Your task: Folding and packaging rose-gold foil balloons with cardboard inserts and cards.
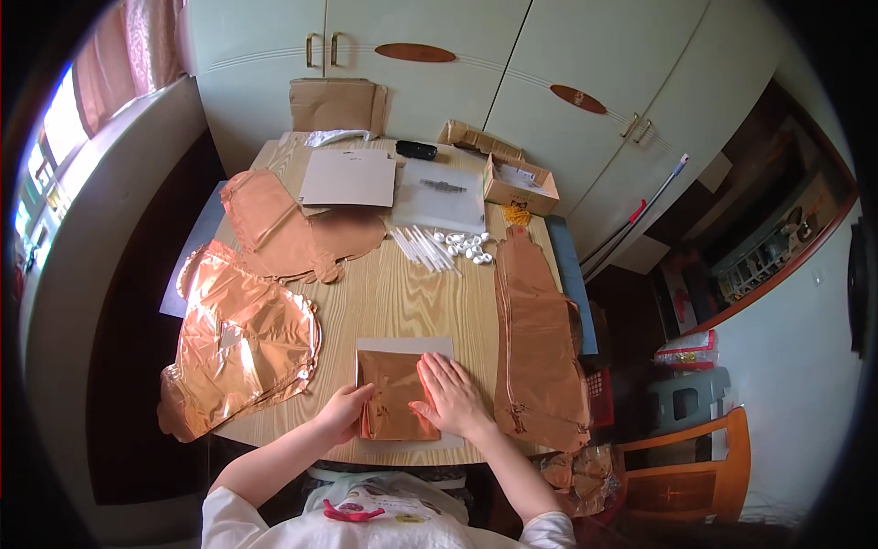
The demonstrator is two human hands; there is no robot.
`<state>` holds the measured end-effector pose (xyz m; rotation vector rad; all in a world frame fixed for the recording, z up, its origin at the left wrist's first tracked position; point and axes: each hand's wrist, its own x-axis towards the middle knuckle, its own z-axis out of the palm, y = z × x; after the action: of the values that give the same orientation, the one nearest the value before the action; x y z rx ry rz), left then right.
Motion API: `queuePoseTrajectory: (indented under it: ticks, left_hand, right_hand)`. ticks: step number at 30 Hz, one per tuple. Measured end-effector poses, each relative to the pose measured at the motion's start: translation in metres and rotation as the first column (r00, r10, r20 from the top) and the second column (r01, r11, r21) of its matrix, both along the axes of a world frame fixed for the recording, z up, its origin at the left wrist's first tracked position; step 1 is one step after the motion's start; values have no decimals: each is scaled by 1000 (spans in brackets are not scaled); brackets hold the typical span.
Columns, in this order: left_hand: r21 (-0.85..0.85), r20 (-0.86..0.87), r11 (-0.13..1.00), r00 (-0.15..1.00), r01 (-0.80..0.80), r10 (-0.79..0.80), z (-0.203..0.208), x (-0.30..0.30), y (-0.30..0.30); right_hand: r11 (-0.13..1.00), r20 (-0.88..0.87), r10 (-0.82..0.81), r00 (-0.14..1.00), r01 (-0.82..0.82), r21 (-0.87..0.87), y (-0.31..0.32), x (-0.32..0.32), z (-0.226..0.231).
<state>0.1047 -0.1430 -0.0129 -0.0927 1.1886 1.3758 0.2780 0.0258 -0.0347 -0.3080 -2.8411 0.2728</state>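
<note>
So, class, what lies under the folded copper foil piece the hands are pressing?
A grey card sheet lies under the folded copper foil, on the wooden table. The right hand covers the foil's right edge.

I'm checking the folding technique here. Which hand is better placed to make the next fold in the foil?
Probably the left hand: it grips the foil's free left edge, while the right hand lies flat on top, pinning it.
</note>
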Motion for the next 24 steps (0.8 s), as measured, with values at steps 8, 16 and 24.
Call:
queuePoseTrajectory:
  ticks: [8, 16, 24]
  left_hand:
    - [-459, -889, 867, -87, 193, -451, 19, -18, -23]
    - [-432, -799, 783, -593, 447, -102, 8, -20, 17]
    - [-523, -740, 778, -639, 347, -212, -9, -10, 16]
  right_hand:
    - [1000, 71, -14, 997, 14, 7, 0, 2, -1]
    - [1000, 150, 4, 989, -5, 8, 1, 0, 3]
    - [1000, 128, 10, 992, -8, -14, 3, 0, 3]
